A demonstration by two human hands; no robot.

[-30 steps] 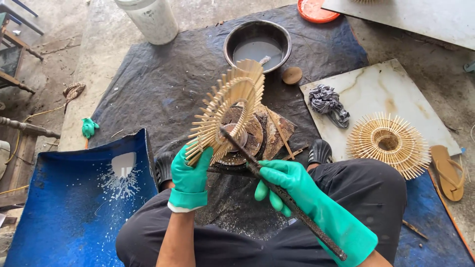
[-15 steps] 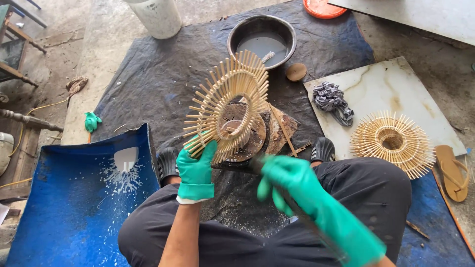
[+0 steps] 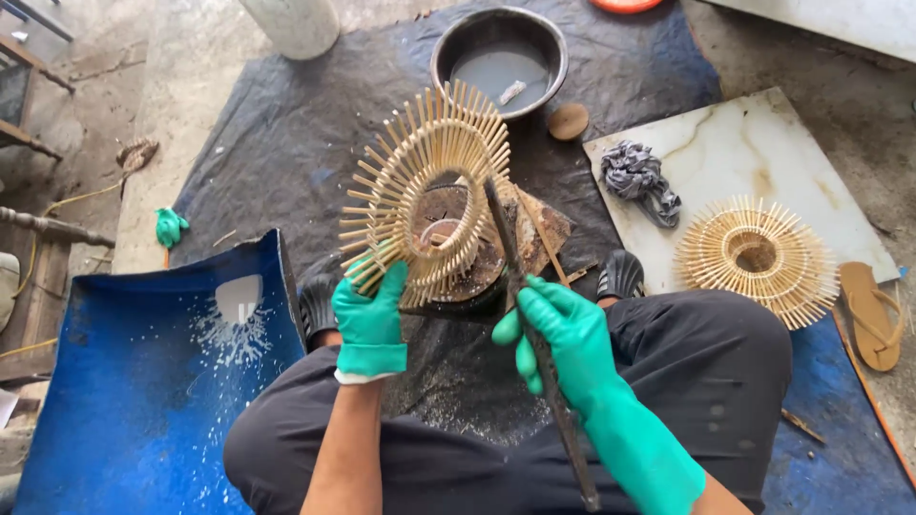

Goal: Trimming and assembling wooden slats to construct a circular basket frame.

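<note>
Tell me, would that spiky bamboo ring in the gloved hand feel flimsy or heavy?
Probably light: the left hand alone holds the bamboo ring tilted by its edge. It looks fairly stiff, keeping its round shape. The thin sticks seem apt to snap if squeezed.

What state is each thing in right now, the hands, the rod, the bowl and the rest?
Left hand: gloved, grips bamboo ring.
Bamboo ring: held tilted on edge.
Right hand: gloved, grips dark rod.
Dark rod: tip inside ring.
Metal bowl: holds grey liquid.
Second ring: flat on slab.
Grey rag: crumpled.
</note>
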